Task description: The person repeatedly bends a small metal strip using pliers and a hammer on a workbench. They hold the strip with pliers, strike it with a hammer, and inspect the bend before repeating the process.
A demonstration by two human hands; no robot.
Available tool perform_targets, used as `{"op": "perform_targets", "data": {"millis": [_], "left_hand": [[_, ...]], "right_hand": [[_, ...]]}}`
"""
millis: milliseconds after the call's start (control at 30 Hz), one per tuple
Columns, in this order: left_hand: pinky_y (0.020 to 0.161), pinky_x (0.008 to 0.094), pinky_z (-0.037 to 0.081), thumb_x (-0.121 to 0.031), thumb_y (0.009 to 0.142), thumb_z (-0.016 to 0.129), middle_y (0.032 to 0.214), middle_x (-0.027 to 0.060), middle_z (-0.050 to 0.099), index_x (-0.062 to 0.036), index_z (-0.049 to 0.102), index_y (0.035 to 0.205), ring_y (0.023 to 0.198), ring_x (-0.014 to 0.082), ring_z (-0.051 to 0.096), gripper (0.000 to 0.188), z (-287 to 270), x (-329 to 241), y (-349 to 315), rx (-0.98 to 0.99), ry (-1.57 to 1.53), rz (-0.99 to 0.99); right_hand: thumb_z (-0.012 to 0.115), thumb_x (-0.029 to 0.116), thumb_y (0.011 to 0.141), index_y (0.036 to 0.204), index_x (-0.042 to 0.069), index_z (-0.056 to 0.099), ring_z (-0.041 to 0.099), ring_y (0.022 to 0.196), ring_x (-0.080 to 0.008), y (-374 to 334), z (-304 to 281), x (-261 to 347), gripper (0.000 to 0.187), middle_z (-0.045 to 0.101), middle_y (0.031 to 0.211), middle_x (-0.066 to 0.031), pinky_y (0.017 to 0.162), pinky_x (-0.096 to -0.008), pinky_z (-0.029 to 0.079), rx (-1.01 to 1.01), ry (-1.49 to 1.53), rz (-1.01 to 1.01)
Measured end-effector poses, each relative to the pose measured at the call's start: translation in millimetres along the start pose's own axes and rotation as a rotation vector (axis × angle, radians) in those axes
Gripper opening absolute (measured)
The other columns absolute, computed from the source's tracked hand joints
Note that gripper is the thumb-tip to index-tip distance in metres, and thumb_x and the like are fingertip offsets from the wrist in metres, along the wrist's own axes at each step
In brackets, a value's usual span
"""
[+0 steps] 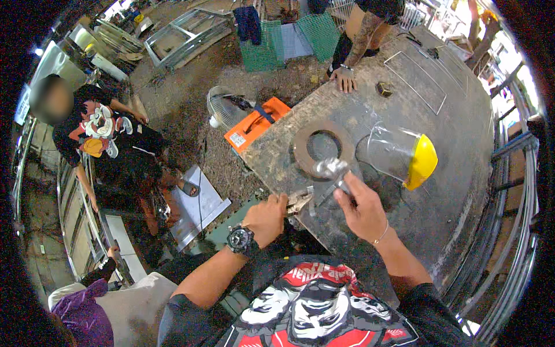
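Observation:
My left hand (266,221), with a black watch on the wrist, is closed round a pliers-like metal tool (298,203) at the near left edge of the table. A small pale metal piece (311,195) stands at the tool's jaws. To its right my right hand (363,209) is closed on a shiny silver metal tool (332,168), smeared by motion, so its kind is unclear. The blurred head hangs over the near rim of a thick brown ring (305,161) on the table. Fingers hide the rest of both tools.
A clear face shield with a yellow top (423,163) lies right of the ring on the table (277,161). An orange case (258,125) and a fan (226,105) are beyond the left edge. Another person's hand (345,80) rests on the far edge. People are at left.

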State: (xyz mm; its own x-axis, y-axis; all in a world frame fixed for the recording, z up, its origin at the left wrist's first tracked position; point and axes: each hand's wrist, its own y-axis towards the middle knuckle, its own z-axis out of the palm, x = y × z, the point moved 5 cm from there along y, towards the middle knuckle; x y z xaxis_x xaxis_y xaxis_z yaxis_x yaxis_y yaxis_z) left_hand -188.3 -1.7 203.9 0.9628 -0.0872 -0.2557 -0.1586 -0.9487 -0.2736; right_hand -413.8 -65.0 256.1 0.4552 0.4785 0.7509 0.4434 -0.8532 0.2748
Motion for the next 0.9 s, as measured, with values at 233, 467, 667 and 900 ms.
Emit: {"op": "perform_targets", "data": {"millis": [233, 467, 667, 900], "left_hand": [[0.068, 0.0520, 0.058, -0.011, 0.092, 0.058, 0.100, 0.0223, 0.065, -0.0021, 0.051, 0.122, 0.083, 0.0426, 0.070, 0.033, -9.6, -8.9, -5.2, -0.074, -0.040, 0.072], [0.069, 0.0516, 0.059, -0.012, 0.091, 0.059, 0.102, 0.0226, 0.065, -0.0016, 0.051, 0.121, 0.084, 0.0421, 0.071, 0.032, -8.6, -10.0, -6.1, -0.044, -0.044, 0.051], [0.068, 0.0510, 0.059, -0.011, 0.086, 0.066, 0.103, 0.0226, 0.065, -0.0020, 0.051, 0.122, 0.083, 0.0411, 0.072, 0.040, 7.6, -5.9, -0.2, 0.003, 0.056, 0.035], [0.075, 0.0514, 0.058, -0.012, 0.087, 0.065, 0.104, 0.0211, 0.063, -0.0045, 0.050, 0.125, 0.090, 0.0417, 0.070, 0.042, 20.0, -2.6, -10.6, -0.031, -0.038, 0.035]], "right_hand": [[0.064, 0.023, 0.101, 0.142, 0.000, 0.054, 0.070, 0.092, -0.0435, 18.7, -31.1, 34.5, 0.047, 0.069, 0.109, -0.0251, 0.078, -0.0477, 0.057, 0.054, -0.162, -0.049], [0.064, 0.019, 0.100, 0.141, 0.002, 0.056, 0.070, 0.085, -0.0408, 2.1, -42.9, 51.8, 0.045, 0.067, 0.100, -0.0235, 0.070, -0.0457, 0.056, -0.190, -0.074, -0.156], [0.066, 0.019, 0.099, 0.134, -0.001, 0.060, 0.071, 0.097, -0.0418, -1.6, 18.0, 5.1, 0.041, 0.070, 0.108, -0.0252, 0.082, -0.0481, 0.058, 0.280, -0.292, 0.105], [0.067, 0.019, 0.099, 0.138, 0.000, 0.058, 0.070, 0.098, -0.0432, 6.9, -30.6, 17.5, 0.044, 0.069, 0.112, -0.0251, 0.083, -0.0447, 0.057, -0.072, -0.097, -0.002]]}}
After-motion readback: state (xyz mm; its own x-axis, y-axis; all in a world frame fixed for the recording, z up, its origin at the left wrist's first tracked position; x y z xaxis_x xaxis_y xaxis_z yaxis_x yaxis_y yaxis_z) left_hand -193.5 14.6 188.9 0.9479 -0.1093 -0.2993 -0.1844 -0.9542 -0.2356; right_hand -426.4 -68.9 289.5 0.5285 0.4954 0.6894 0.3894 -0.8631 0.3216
